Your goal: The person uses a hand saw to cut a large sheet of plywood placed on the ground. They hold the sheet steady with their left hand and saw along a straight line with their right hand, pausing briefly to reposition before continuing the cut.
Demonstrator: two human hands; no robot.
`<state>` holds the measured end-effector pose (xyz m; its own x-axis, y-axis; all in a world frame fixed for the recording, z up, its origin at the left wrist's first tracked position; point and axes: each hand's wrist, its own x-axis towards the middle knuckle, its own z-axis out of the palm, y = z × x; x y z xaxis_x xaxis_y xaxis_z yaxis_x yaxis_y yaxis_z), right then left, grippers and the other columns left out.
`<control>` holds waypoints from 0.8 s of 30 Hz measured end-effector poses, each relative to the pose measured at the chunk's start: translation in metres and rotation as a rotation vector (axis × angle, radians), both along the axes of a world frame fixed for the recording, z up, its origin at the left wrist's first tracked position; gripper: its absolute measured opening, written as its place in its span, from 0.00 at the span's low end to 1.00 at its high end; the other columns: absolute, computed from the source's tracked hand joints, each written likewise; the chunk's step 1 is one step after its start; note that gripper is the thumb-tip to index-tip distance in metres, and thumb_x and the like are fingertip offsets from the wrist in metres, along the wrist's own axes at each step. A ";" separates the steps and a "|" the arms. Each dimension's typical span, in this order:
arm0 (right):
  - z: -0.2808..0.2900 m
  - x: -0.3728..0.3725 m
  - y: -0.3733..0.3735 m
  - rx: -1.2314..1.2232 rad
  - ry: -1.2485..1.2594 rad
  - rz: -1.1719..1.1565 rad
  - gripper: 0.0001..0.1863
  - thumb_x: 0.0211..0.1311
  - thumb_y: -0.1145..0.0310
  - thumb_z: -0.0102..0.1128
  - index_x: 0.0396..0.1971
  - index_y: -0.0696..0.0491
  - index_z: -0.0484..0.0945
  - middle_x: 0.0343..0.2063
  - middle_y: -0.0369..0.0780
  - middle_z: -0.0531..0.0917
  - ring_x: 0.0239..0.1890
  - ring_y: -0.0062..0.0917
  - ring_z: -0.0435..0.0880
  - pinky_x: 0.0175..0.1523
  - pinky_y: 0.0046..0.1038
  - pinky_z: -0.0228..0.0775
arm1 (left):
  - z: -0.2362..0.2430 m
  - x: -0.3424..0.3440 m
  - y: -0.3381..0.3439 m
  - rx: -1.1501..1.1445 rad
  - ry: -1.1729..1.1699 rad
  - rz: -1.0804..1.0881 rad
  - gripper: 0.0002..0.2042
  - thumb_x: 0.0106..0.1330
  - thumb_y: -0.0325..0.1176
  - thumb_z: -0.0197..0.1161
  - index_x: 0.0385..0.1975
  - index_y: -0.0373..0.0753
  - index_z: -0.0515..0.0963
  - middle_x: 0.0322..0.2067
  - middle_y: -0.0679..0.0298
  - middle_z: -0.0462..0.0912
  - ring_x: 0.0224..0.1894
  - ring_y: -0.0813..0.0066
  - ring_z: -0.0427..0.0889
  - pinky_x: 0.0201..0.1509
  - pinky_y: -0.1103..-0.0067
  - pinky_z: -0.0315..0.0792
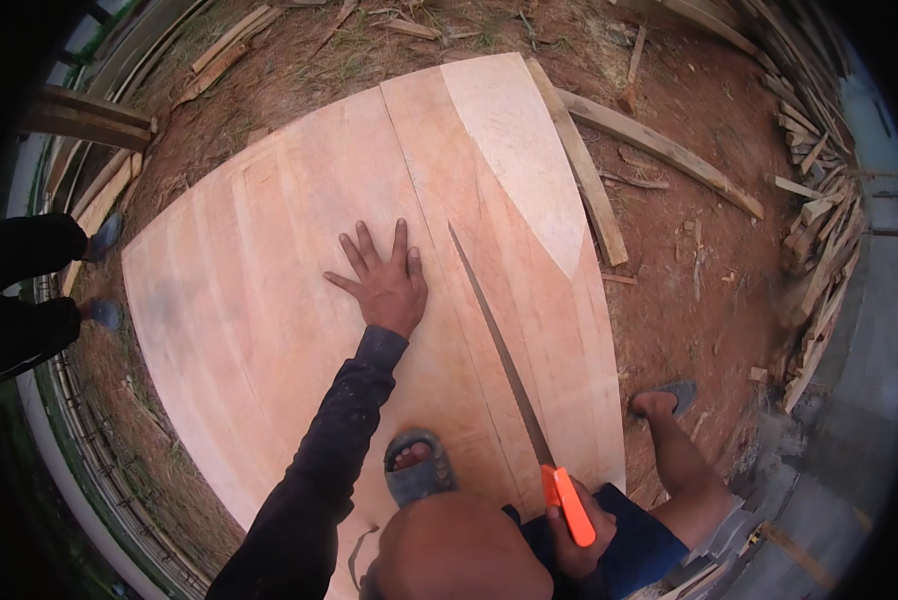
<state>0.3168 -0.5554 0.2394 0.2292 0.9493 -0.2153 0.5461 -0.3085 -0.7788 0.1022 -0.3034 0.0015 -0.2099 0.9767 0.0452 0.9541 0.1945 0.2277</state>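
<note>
A large sheet of plywood lies on the ground, with a thin dark lengthwise line on it; I cannot tell whether it is drawn or cut. Fingers spread, my left hand presses flat on the sheet, left of that line. My right hand is closed round the orange handle of a handsaw, near the sheet's lower right edge. The long blade slants away from me just right of the line, its tip beside my left hand. I cannot tell whether its teeth touch the wood. My slippered left foot rests on the sheet.
Another person's legs stand at the left edge. Wooden planks lie on reddish soil beyond the sheet's right side. Scrap lumber is piled at far right, next to grey paving. My other foot stands on the soil.
</note>
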 end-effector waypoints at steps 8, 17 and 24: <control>-0.014 -0.015 0.018 -0.006 0.044 -0.001 0.23 0.55 0.76 0.71 0.51 0.65 0.79 0.29 0.48 0.86 0.28 0.27 0.88 0.36 0.23 0.78 | 0.001 0.007 0.008 0.010 -0.007 -0.013 0.23 0.76 0.49 0.46 0.69 0.59 0.67 0.73 0.45 0.51 0.76 0.37 0.40 0.64 0.26 0.29; -0.012 -0.019 0.016 -0.033 0.039 0.027 0.24 0.55 0.75 0.71 0.53 0.64 0.78 0.28 0.48 0.86 0.27 0.29 0.89 0.36 0.25 0.80 | -0.002 0.004 0.007 0.008 0.015 -0.025 0.23 0.76 0.50 0.46 0.69 0.58 0.67 0.73 0.44 0.51 0.76 0.35 0.39 0.62 0.25 0.29; 0.006 -0.018 0.012 -0.095 0.275 0.154 0.29 0.57 0.73 0.71 0.58 0.66 0.73 0.31 0.48 0.87 0.31 0.29 0.89 0.39 0.25 0.80 | -0.002 0.004 0.008 -0.004 0.011 -0.034 0.23 0.76 0.50 0.46 0.70 0.58 0.66 0.73 0.43 0.51 0.76 0.36 0.39 0.63 0.26 0.30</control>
<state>0.2984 -0.5437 0.2450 0.0056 0.9411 -0.3381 0.3650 -0.3167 -0.8755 0.1059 -0.2956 -0.0002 -0.1759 0.9835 0.0432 0.9626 0.1627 0.2164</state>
